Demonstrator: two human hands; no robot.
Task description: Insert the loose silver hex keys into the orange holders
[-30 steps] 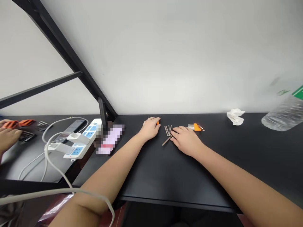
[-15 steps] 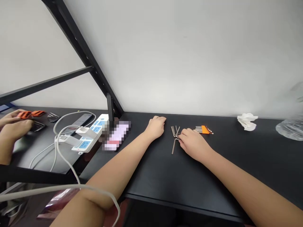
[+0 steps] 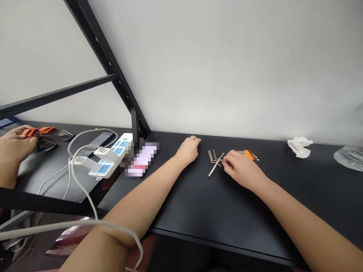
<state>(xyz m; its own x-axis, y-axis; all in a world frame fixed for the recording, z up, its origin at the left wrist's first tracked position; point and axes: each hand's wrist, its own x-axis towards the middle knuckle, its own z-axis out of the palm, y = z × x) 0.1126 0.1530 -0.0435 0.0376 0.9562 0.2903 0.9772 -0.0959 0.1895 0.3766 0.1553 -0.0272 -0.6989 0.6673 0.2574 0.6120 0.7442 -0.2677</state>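
My right hand (image 3: 242,168) pinches one end of a hex key, its thumb and fingers closed at the edge of a small pile. In that pile several L-shaped metal hex keys (image 3: 212,158) lie together, and a longer hex key (image 3: 213,169) slants across them. Partly behind my right hand sits an orange holder (image 3: 249,155) with several smaller hex keys in it. My left hand (image 3: 188,149) rests on the black desk (image 3: 193,204), left of the pile, fingers loosely extended and nothing seen in them.
Crumpled white tissue (image 3: 300,146) and clear plastic (image 3: 350,156) lie at the right. Left of my arm are a phone (image 3: 143,158), a power strip (image 3: 112,160) and white cables (image 3: 72,170). Beyond a black frame (image 3: 113,75), another person's hands (image 3: 17,147) handle orange holders.
My right hand has shifted slightly right, away from the pile. The long hex key has turned and now lies diagonally across the others. My left hand stays in place on the desk.
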